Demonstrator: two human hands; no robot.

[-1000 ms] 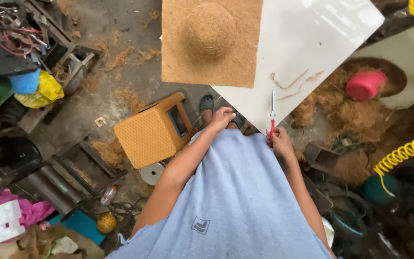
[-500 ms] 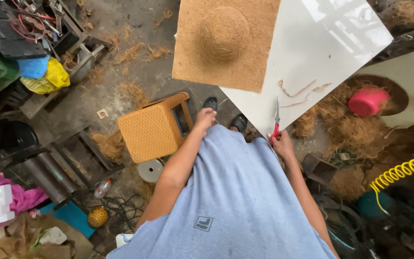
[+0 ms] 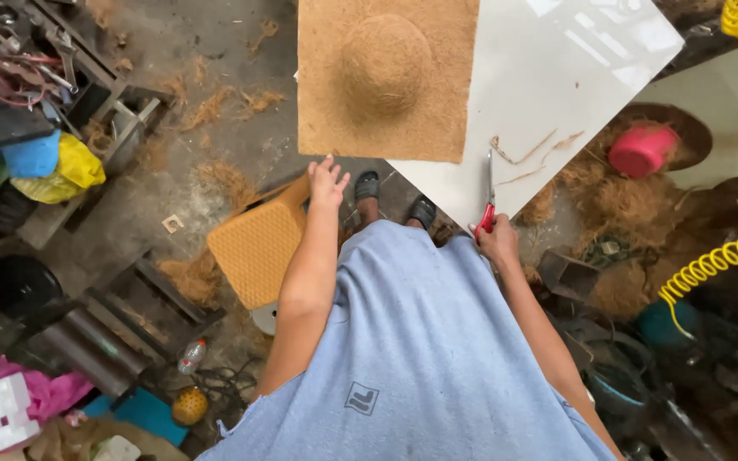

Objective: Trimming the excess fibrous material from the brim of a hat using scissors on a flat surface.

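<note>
A square brown coir mat with a domed centre point(image 3: 386, 77) lies on a white table point(image 3: 574, 77), overhanging its left edge. My left hand point(image 3: 327, 181) is raised, fingers spread, just below the mat's near left corner, holding nothing. My right hand point(image 3: 497, 242) grips red-handled scissors point(image 3: 488, 201) at the table's near edge, blades pointing away over the white top. Thin trimmed fibre strips point(image 3: 527, 158) lie on the table beside the blades.
An orange plastic stool point(image 3: 258, 252) stands below my left arm. Loose coir fibre point(image 3: 608, 196) litters the floor, with a pink tub point(image 3: 641, 151) at right. A yellow coiled hose point(image 3: 715, 260) hangs right. Metal parts and tools point(image 3: 36, 77) crowd the left.
My left hand has lifted from near my body up toward the mat's near corner and spread its fingers. The right hand keeps the scissors at the table edge. The view shifted slightly.
</note>
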